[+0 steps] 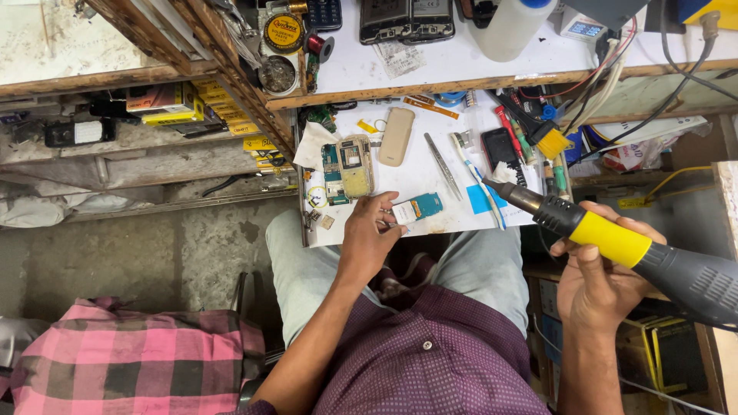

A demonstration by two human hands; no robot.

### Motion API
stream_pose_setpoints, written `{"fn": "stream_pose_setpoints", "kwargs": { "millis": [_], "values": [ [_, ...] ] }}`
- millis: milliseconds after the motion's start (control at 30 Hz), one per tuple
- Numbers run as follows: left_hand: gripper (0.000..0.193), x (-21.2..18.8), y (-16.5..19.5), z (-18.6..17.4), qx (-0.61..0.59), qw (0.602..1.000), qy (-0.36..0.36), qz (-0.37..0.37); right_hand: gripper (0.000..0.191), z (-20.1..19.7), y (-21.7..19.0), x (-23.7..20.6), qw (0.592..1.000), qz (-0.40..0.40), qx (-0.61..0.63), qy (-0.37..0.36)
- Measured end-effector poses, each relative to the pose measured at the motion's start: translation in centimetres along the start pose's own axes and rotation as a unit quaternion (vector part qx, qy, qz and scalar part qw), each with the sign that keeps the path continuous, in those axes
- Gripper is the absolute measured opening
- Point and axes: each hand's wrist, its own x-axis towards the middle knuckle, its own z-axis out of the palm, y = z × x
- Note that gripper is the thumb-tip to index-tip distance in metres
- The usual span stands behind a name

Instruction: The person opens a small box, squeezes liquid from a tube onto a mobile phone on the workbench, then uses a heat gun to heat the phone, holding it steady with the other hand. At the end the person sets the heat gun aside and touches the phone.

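Note:
My left hand (pixel 368 234) rests at the front edge of a white work board (pixel 419 173), with its fingertips pinching a small teal circuit board (pixel 417 207). My right hand (pixel 598 280) grips a hot-air tool (pixel 615 240) with a yellow band and black handle. The tool's metal nozzle points left toward the board, a little right of the circuit board. An opened phone body (pixel 354 165) and a green circuit board (pixel 332 175) lie just beyond my left hand.
A beige phone back cover (pixel 397 136), tweezers (pixel 443 165), a toothbrush (pixel 477 175), a black phone (pixel 500 147), screwdrivers and a yellow brush (pixel 550 138) lie on the board. A shelf above carries phones, tins and a white bottle (pixel 509 27). Pink checked cloth (pixel 131 357) is at lower left.

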Motion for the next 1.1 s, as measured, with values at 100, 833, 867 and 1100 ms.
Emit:
{"fn": "stream_pose_setpoints", "kwargs": {
  "millis": [100, 833, 867, 1100],
  "values": [
    [0.06, 0.1, -0.4, 0.4, -0.069, 0.997, -0.013, -0.012, 0.045, -0.1, 0.1, 0.0, 1.0, -0.001, 0.0, -0.001],
    [0.054, 0.3, -0.8, 0.9, 0.202, 0.979, 0.0, 0.019, 0.051, -0.2, 0.5, 0.0, 0.999, -0.01, -0.02, -0.039],
    [0.053, 0.3, -0.9, 0.8, 0.202, 0.979, -0.002, 0.017, 0.051, -0.1, 0.5, 0.1, 0.999, -0.008, -0.024, -0.042],
    [0.048, 0.1, -0.5, 0.8, 0.199, 0.98, -0.008, 0.01, 0.051, 1.0, 0.0, 0.4, 0.998, -0.017, -0.03, -0.052]
  ]
}}
